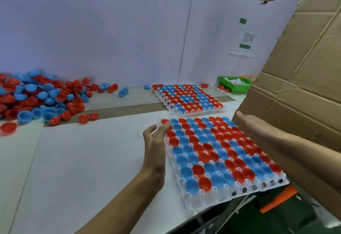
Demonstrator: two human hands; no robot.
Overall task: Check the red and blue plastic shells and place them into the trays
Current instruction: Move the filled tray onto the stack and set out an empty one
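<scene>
Both hands flank the full tray (262, 184), left hand (156, 141) at 9 o'clock, right hand (252, 123) at 2 o'clock, fingers straight, gripping nothing, likely squaring it.

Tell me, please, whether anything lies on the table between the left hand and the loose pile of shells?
Nothing visible does: bare table runs from the left hand to the pile of shells, with only a few stray shells at its edge.

two trays (273, 183), two hands (156, 141), one cardboard box (295, 86)
</scene>
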